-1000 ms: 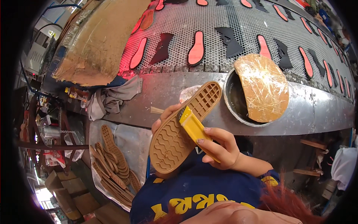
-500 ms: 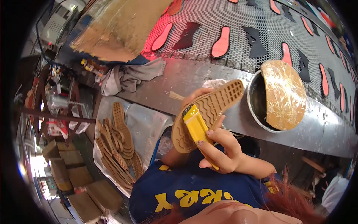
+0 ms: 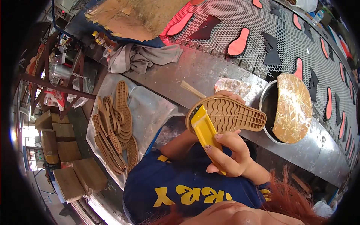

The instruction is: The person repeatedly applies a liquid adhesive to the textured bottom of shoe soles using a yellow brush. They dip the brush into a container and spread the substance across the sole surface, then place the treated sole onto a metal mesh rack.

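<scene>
My left hand (image 3: 233, 96) grips a tan rubber shoe sole (image 3: 232, 114) from behind, its fingers showing over the far edge. The sole's wavy ridges and square grid face up toward me. A yellow flat-handled brush (image 3: 207, 133) is pinched between the fingers and thumb of my right hand (image 3: 234, 153). Its dark bristle end lies against the sole's left end; how firmly it presses is not clear. Left of me, a pile of similar tan soles (image 3: 122, 112) rests on a plastic-covered surface (image 3: 152, 107).
A metal pot (image 3: 265, 112) stands on the steel ledge (image 3: 210, 67), partly covered by a tape-wrapped board (image 3: 294, 108). A grey cloth (image 3: 144, 58) lies at the far left. Beyond runs a mesh conveyor (image 3: 228, 22) bearing pink insoles (image 3: 238, 42) and black pieces (image 3: 272, 48).
The sole has turned clockwise, its grid end swinging from upper right to point right toward the pot. The brush stays at its other end. The whole view has shifted slightly.
</scene>
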`<state>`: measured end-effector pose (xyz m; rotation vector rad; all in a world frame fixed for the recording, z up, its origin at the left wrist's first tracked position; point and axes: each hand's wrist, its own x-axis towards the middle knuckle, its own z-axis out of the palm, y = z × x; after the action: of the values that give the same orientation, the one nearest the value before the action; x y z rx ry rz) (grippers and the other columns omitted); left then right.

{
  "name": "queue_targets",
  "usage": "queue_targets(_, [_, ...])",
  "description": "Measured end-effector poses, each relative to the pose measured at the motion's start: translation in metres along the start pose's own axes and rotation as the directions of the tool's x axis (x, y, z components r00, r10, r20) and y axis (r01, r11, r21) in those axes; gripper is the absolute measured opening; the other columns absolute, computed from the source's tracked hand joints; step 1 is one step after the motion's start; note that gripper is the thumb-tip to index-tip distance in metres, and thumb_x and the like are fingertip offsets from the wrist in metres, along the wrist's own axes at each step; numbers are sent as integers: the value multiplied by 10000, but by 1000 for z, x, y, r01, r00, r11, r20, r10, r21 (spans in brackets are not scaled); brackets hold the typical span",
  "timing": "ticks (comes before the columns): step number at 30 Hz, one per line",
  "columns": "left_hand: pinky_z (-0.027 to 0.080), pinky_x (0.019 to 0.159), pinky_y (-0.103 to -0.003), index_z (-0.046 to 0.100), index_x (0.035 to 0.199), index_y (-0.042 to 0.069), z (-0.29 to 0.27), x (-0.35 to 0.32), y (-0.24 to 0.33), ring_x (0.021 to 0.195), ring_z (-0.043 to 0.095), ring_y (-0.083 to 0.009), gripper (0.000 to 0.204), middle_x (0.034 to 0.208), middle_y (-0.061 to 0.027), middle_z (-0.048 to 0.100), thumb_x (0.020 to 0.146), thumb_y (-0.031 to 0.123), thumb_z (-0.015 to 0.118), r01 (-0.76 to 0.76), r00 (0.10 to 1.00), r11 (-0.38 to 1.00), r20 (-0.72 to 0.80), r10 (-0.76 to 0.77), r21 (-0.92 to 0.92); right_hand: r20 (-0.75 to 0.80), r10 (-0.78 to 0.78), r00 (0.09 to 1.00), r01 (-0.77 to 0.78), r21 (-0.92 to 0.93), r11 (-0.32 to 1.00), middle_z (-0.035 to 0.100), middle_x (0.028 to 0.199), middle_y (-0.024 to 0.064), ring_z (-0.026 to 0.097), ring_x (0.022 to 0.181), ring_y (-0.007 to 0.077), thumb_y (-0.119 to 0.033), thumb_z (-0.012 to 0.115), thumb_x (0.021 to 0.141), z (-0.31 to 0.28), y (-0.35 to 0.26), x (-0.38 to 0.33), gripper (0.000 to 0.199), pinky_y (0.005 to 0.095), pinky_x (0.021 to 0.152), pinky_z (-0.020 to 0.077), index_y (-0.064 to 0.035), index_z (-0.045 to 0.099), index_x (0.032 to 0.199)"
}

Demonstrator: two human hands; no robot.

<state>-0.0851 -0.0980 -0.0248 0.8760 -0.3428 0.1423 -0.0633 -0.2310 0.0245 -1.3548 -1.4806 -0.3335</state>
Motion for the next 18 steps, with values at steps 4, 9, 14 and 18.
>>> queue_targets(4, [307, 1091, -432, 377, 1308, 126, -15, -5, -13, 1298, 344, -227, 426, 1338, -112, 399, 937, 311, 476, 92, 991, 824, -28, -129, -559, 37, 14, 999, -16, 77, 997, 501, 1072, 197, 593, 823, 303, -297, 689, 808, -6, 5, 0, 387, 368, 692, 522, 18, 622, 1023])
queue_targets(9, [316, 1088, -453, 322, 1334, 129, -24, -4, -12, 1286, 373, -239, 418, 1315, -129, 428, 954, 234, 461, 164, 984, 676, 70, -164, -718, 62, 44, 997, -51, 112, 992, 505, 1092, 192, 585, 842, 325, -264, 669, 815, -17, 11, -3, 318, 395, 706, 513, 6, 624, 976])
queue_targets(14, [433, 981, -457, 298, 1377, 101, -13, -3, 0, 1183, 475, -298, 582, 1265, -176, 470, 922, 394, 510, 89, 986, 994, -146, -79, 65, -138, 156, 978, -150, 53, 987, 516, 1093, 189, 584, 888, 307, -139, 690, 806, -23, 9, -9, 224, 379, 741, 509, -29, 565, 955])
queue_targets(18, [487, 846, -344, 363, 1303, 51, -39, -6, -8, 945, 590, -212, 739, 1062, -146, 585, 852, 624, 484, 133, 967, 844, -255, 5, 520, -356, 200, 913, -278, -185, 943, 555, 1065, 165, 591, 894, 279, -62, 724, 764, -27, 14, -12, 261, 349, 754, 504, -50, 541, 950])
